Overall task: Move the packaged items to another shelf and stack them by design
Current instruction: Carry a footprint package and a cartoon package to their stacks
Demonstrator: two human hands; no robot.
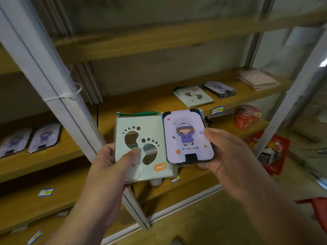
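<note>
Before wooden shelves on white metal uprights, the left hand (109,163) grips a pale green footprint-cutout packet (141,147) while the right hand (223,152) holds a lilac cartoon-girl packet (185,138) just beside it, matching stacks (193,96) lying on the wooden shelf (141,105) beyond the hands.

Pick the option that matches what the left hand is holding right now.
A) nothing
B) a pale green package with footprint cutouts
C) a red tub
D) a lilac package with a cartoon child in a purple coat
B: the left hand grips the pale green footprint package, thumb across its front, while the right hand holds the lilac cartoon package beside it.
</note>
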